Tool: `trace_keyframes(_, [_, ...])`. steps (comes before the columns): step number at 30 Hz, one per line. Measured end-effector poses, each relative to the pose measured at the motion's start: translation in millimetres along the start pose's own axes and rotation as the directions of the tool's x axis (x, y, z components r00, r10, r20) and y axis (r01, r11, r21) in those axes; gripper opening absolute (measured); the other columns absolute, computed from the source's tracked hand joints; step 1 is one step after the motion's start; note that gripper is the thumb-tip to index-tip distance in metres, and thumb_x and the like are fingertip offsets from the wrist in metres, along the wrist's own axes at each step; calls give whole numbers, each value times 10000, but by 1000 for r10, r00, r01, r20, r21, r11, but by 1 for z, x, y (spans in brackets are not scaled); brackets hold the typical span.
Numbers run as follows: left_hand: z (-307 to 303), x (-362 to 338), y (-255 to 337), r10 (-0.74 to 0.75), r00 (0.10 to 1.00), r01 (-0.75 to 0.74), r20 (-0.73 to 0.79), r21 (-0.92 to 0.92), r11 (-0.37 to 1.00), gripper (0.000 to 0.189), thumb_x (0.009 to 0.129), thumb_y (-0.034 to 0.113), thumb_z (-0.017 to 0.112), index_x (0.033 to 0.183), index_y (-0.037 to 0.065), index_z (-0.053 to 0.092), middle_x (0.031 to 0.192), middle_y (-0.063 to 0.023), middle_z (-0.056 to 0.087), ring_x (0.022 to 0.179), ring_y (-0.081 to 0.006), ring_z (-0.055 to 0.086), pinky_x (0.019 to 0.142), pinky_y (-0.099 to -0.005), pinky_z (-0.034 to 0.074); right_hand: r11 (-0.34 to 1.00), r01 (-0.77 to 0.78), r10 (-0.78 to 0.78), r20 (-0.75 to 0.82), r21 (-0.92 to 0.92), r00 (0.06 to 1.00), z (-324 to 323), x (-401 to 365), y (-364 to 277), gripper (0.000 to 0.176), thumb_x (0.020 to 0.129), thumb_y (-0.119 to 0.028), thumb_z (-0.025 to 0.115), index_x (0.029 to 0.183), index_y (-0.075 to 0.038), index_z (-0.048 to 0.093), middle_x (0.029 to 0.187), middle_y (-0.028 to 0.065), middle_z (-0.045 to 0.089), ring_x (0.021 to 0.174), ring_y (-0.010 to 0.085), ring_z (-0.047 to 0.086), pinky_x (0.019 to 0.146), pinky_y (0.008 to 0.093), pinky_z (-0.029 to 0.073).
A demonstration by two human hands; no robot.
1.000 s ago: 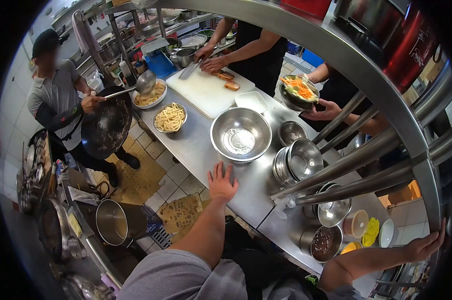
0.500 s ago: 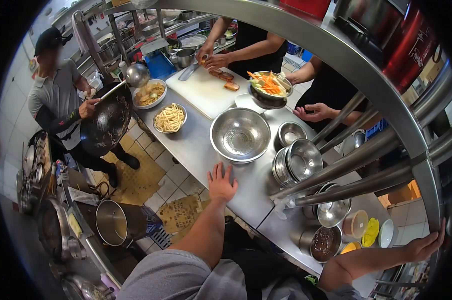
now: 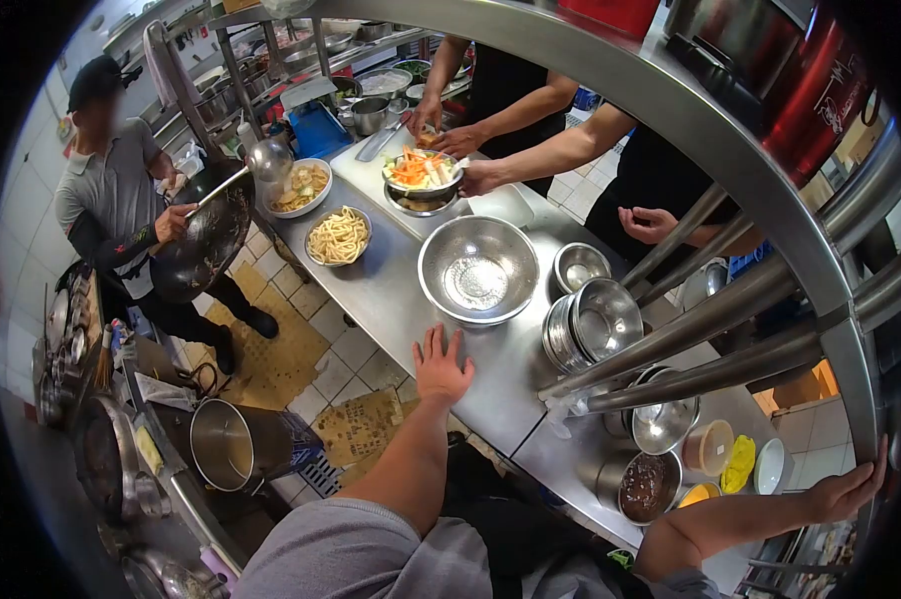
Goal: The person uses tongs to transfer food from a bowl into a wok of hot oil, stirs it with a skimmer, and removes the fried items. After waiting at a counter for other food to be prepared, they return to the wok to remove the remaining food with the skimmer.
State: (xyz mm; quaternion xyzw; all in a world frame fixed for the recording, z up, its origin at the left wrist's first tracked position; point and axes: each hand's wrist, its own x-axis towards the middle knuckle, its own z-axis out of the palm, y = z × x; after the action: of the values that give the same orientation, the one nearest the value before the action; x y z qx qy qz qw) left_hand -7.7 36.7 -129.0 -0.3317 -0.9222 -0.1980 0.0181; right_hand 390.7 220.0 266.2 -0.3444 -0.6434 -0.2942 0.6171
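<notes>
My left hand (image 3: 444, 367) lies flat on the steel table (image 3: 505, 389), its fingers spread and holding nothing. Just beyond its fingertips is a large steel bowl (image 3: 478, 270) with no food in it. On the far right my right hand (image 3: 848, 489) rests with outstretched fingers against the upright of the steel shelf frame (image 3: 855, 344). Left of the large bowl, a bowl of thick noodles (image 3: 338, 238) sits near the table edge. Across the table, a co-worker's hand holds a bowl of cut vegetables (image 3: 423, 172), with orange strips on top, over the white cutting board (image 3: 386, 205).
Stacked steel bowls (image 3: 595, 324) stand to the right, near slanted metal bars (image 3: 690, 319). A pot of dark sauce (image 3: 650, 486) is closer to me. At left a person tilts a wok (image 3: 206, 240) beside a bowl of sliced food (image 3: 301, 188). A tall pot (image 3: 221, 446) stands lower left.
The co-worker's bowl of vegetables has moved left, over the cutting board. At left the wok and ladle have shifted slightly. Both my hands have stayed in place.
</notes>
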Motion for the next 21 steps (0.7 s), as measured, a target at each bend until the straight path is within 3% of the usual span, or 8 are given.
trace_keyframes(7, [0,0,0,-4,1000,4,5,-1,1000,549,759,374,475,1267,179,401,1380,-123,259,1295,-277,195,1043,-504,117,1000,-2,2,-6,-4,1000,1,0,-3,318,942,-164,312,1103,9,524,1113,92,563,992,206,541,847,305,451])
trace_keyframes(9, [1,0,-1,-3,1000,3,5,-3,1000,549,759,374,473,1268,180,400,1381,-122,258,1294,-277,195,1043,-505,115,997,6,-5,-14,81,1000,2,0,3,315,941,-161,314,1104,11,521,1118,95,560,996,207,540,853,304,448])
trace_keyframes(21, [-2,0,1,-10,1000,10,21,0,1000,550,767,384,460,1274,179,395,1389,-118,242,1298,-273,185,1046,-499,107,999,27,-27,-4,16,1000,1,1,0,314,940,-158,314,1105,14,518,1117,98,561,998,212,539,856,301,446])
